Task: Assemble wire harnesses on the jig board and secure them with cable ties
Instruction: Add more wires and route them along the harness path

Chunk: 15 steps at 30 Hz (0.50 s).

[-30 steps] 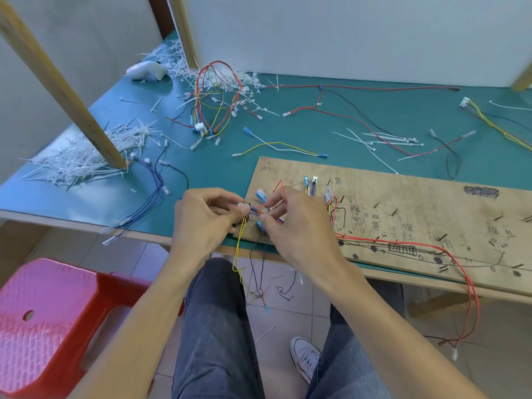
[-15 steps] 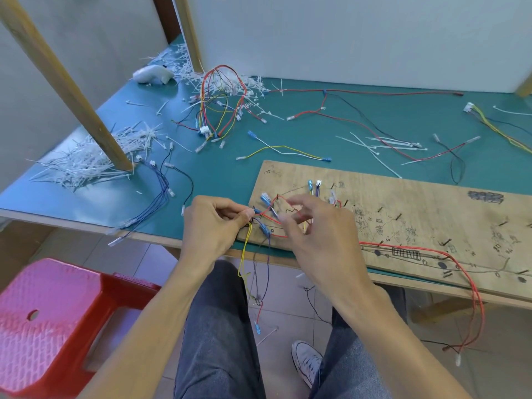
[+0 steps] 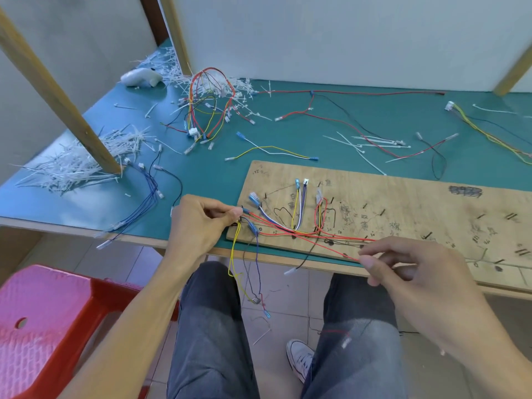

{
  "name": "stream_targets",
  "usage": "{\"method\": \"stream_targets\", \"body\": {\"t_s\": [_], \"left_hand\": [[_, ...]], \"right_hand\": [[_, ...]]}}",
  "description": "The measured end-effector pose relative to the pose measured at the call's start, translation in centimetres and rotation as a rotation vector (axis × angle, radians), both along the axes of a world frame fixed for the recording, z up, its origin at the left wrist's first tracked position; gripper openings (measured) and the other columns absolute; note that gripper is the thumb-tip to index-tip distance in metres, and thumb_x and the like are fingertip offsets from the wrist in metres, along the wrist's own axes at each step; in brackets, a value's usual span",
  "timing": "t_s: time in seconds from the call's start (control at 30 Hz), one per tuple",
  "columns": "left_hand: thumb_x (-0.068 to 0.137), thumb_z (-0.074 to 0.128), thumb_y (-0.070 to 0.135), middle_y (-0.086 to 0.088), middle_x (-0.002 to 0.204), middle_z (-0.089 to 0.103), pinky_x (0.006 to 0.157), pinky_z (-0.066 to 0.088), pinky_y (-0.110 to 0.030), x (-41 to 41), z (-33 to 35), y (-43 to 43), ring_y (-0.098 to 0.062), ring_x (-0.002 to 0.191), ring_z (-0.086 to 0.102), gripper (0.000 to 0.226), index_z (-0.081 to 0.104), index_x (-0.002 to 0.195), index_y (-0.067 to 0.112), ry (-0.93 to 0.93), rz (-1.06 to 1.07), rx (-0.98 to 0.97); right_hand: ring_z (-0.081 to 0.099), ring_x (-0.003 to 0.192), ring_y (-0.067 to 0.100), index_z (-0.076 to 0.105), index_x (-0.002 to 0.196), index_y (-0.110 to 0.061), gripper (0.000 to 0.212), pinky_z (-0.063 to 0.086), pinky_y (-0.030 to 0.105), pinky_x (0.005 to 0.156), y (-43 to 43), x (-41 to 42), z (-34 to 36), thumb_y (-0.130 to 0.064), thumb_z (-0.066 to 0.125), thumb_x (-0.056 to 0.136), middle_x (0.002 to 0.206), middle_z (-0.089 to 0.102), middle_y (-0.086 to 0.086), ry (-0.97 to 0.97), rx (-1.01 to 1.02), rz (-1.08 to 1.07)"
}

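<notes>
A wooden jig board [image 3: 403, 208] lies on the green table, with red, yellow, white and blue wires routed over its left end. My left hand [image 3: 201, 223] pinches the wire ends at the board's front-left corner; yellow, blue and black wires [image 3: 241, 272] hang from it below the table edge. My right hand [image 3: 403, 269], at the board's front edge, pinches a red wire [image 3: 316, 239] stretched taut between both hands. Loose white cable ties [image 3: 371, 141] lie on the table behind the board.
A tangled bundle of coloured wires [image 3: 210, 110] sits at the back left, with piles of white cable-tie offcuts [image 3: 74, 165] around a slanted wooden post [image 3: 57, 102]. Blue wires [image 3: 144, 203] hang over the table's front edge. A red plastic stool [image 3: 46, 321] stands at lower left.
My right hand has slid rightward along the red wire, away from my left hand, pulling it straight across the board's front. My left hand has kept its pinch near the board corner.
</notes>
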<state>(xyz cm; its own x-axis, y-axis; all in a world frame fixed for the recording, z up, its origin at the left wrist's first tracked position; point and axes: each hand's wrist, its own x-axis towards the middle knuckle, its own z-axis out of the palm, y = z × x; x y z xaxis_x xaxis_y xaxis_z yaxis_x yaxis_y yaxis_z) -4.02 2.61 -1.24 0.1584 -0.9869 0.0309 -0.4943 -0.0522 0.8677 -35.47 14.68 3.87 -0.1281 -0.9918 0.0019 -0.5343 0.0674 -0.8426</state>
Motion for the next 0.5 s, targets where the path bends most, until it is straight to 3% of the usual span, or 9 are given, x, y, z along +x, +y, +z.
{"method": "stream_targets", "body": {"t_s": [0.1,0.2,0.4,0.5], "left_hand": [[0.082,0.087,0.031,0.017,0.060,0.070,0.053,0.039,-0.010,-0.5,-0.3,0.3,0.002,0.055,0.059,0.023,0.076,0.065,0.042,-0.085,0.035,-0.044],[0.083,0.087,0.025,0.012,0.064,0.074,0.058,0.046,-0.021,-0.6,-0.3,0.2,0.000,0.057,0.065,0.019,0.079,0.070,0.036,-0.039,0.031,-0.009],[0.082,0.087,0.023,0.008,0.062,0.073,0.052,0.042,-0.019,-0.9,-0.1,0.1,-0.001,0.053,0.061,0.019,0.076,0.085,0.039,-0.056,0.028,-0.038],[0.085,0.084,0.024,0.006,0.061,0.072,0.057,0.042,-0.026,-0.8,-0.4,0.4,-0.004,0.054,0.058,0.020,0.076,0.085,0.042,-0.069,0.022,-0.043]], "right_hand": [[0.055,0.042,0.018,0.078,0.090,-0.039,0.021,0.041,0.019,0.044,0.7,-2.0,-0.3,-0.017,0.078,0.093,0.066,0.071,0.004,-0.109,0.045,0.006],[0.061,0.043,0.021,0.076,0.089,-0.037,0.024,0.046,0.022,0.045,1.1,-2.3,-0.7,-0.014,0.078,0.092,0.065,0.071,0.004,-0.087,0.057,0.032],[0.061,0.051,0.012,0.078,0.088,-0.043,0.015,0.051,0.028,0.057,0.0,-1.9,-1.8,-0.028,0.078,0.093,0.074,0.071,-0.012,0.058,-0.053,-0.006],[0.057,0.055,0.009,0.077,0.086,-0.042,0.013,0.042,0.017,0.058,-0.7,-1.3,-2.2,-0.031,0.078,0.092,0.077,0.069,-0.023,0.144,-0.069,0.005]]}}
